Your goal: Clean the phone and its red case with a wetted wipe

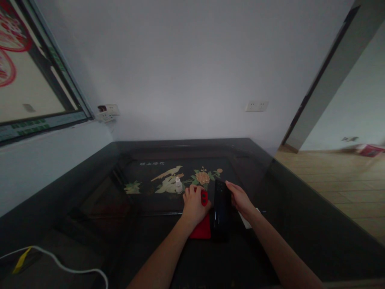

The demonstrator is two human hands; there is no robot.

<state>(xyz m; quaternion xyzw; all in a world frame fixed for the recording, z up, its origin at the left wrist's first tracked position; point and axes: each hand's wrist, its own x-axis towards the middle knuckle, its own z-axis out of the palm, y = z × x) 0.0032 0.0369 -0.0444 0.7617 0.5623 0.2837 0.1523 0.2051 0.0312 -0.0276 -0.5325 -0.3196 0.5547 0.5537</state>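
Observation:
My left hand [194, 204] lies on a red phone case [202, 228] on the dark table, fingers curled over its upper end near the camera cut-out. My right hand [240, 197] rests with fingers stretched along the right edge of a black phone [221, 208], which lies flat, back up, right beside the red case. A small white dropper bottle [178, 185] stands upright just beyond my left hand.
The dark glass-topped table [300, 224] has a painted bird-and-flower panel [171, 176] under the glass. A white cable [60, 265] and a yellow tag lie at the near left. A white card [245, 220] peeks out under my right wrist. Wall sockets and a doorway lie behind.

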